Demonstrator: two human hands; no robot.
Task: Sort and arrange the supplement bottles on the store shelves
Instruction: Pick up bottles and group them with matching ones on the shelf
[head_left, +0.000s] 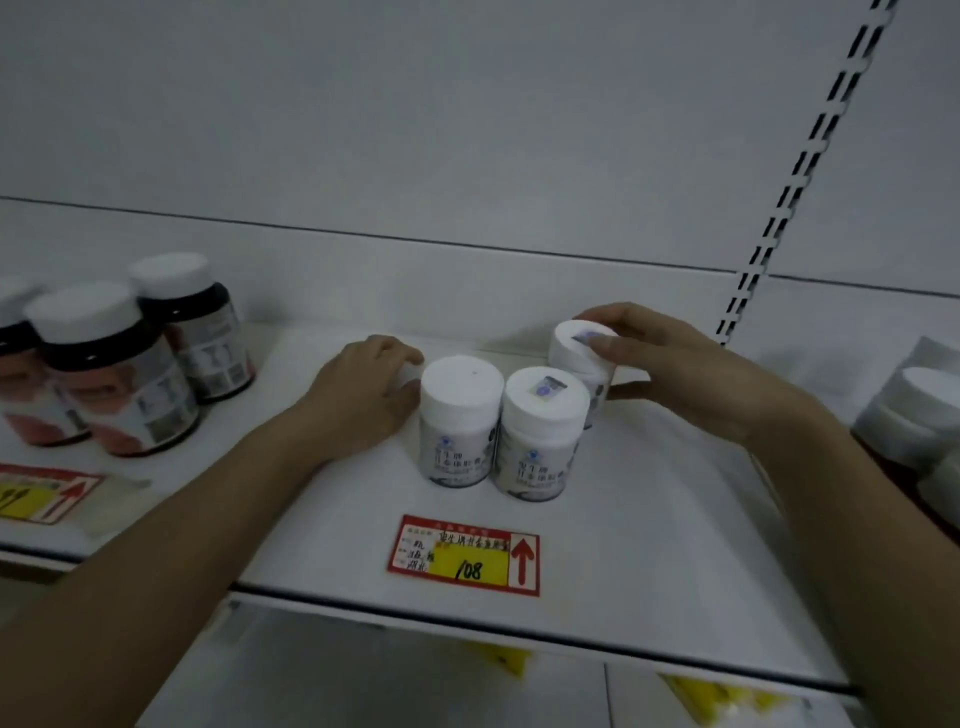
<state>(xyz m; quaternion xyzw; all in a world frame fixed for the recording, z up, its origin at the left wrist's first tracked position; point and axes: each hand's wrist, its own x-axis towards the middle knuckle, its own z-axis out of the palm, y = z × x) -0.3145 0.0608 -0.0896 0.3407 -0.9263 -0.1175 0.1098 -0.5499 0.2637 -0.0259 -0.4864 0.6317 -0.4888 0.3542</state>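
Note:
Two white supplement bottles stand side by side on the white shelf (649, 545): the left one (457, 426) and the right one (540, 441). Behind them on the right a third white bottle (576, 348) leans slightly, and my right hand (675, 374) grips its cap and side. My left hand (363, 395) is closed over a fourth white bottle (410, 374) behind the left one; only a sliver of its cap shows.
Dark brown bottles with white caps (119, 374) stand at the left of the shelf. More white-capped bottles (914, 415) crowd the right edge. A red and yellow price tag (467, 556) sits on the shelf front. A slotted upright (800, 171) runs up the back wall.

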